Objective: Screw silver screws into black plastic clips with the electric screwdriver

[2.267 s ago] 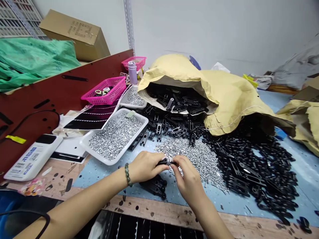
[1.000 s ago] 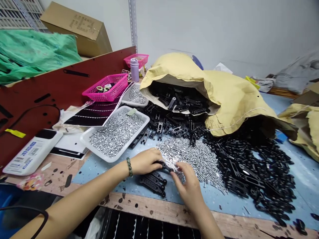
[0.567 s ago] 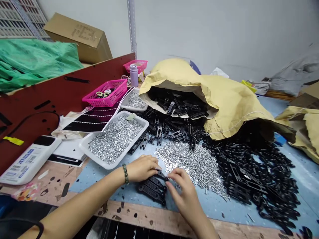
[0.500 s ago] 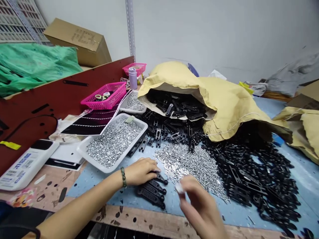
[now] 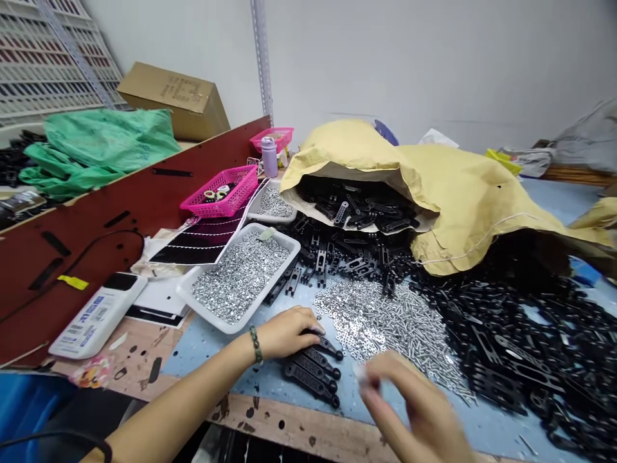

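Several black plastic arms with ball-shaped ends (image 5: 311,373) lie side by side on the blue table mat. My left hand (image 5: 292,331), with a bead bracelet at its wrist, rests over the upper arms, thumb and fingers closed around one of them. To the right, my right hand (image 5: 414,402) is raised over the mat, thumb and forefinger drawn together in a pinch. Its fingertips are smeared by motion, with something whitish at them, and what they hold is hidden. Beyond the hands spreads a heap of silver nuts and screws (image 5: 385,318).
A white tray of nuts (image 5: 186,292) stands left of the heap. Black plastic parts (image 5: 511,347) cover the right side. Behind, a yellow paper sack (image 5: 351,145) lies open with black parts inside. A white scale (image 5: 96,315) and a pink basket (image 5: 226,206) are at the left.
The whole view has swung left, so everything sits further right in the picture. My left hand stays on the black arms; my right hand remains pinched and near the nuts.
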{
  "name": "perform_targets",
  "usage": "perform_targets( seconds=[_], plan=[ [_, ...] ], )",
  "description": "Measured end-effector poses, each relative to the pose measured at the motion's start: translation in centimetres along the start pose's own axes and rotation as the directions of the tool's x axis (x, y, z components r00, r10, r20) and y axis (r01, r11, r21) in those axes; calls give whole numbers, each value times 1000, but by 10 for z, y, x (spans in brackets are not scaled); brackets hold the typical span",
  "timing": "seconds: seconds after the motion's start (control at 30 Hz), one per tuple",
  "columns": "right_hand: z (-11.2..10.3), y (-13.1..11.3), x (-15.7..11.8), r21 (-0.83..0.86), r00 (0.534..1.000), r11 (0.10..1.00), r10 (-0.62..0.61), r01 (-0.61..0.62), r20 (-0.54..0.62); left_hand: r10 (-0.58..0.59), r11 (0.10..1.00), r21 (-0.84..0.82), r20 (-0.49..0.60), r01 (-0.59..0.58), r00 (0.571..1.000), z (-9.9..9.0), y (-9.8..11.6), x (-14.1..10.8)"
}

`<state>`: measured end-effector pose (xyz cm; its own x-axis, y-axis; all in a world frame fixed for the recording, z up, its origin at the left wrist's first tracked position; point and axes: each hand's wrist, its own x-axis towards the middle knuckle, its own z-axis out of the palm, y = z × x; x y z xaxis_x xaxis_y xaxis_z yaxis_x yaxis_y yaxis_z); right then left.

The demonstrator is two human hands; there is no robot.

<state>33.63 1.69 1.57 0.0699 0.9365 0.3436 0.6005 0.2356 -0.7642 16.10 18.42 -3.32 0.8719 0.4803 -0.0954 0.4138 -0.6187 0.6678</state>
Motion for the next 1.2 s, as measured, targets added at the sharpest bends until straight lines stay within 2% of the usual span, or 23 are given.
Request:
perform_targets(
  seconds=[0.03,0.13,0.23,0.4,0.63,0.73,0.8,0.93,1.07,1.13,1.2],
  plan=[
    [14,15,8,-39,1000,999,5,-4,4,2,1000,-8,-3,-2,1000,1,-2,1],
    [50,55,19,-350,998,936,-19,40,63,11,999,-42,-13,-11,1000,4,-5,3],
    [67,76,17,-448,993,891,-28,77,115,20,997,-81,-15,-21,1000,5,-7,5],
    [65,79,19,-379,980,910,-115,170,165,27,991,-129,-3,-27,1000,6,-9,6],
    [77,71,14,-415,997,908,-35,61,70,10,988,-155,1,-10,1000,7,-9,6],
    [72,72,16,-446,999,894,-14,36,51,-8,990,-143,1,8,1000,8,-10,5],
    [60,77,30,-475,1000,880,2,10,25,-23,992,-127,0,22,1000,7,-10,6],
    [30,97,87,-576,990,809,53,-121,-134,-43,995,-89,14,44,999,5,-7,9],
    [15,121,137,-626,992,772,44,-109,-118,-98,993,-60,62,102,993,2,-5,8],
    [12,130,144,-628,993,771,46,-105,-111,-133,988,-78,59,137,989,-1,-3,7],
    [9,134,140,-613,991,782,39,-110,-129,-143,982,-126,-15,140,990,-6,0,11]
  ],
)
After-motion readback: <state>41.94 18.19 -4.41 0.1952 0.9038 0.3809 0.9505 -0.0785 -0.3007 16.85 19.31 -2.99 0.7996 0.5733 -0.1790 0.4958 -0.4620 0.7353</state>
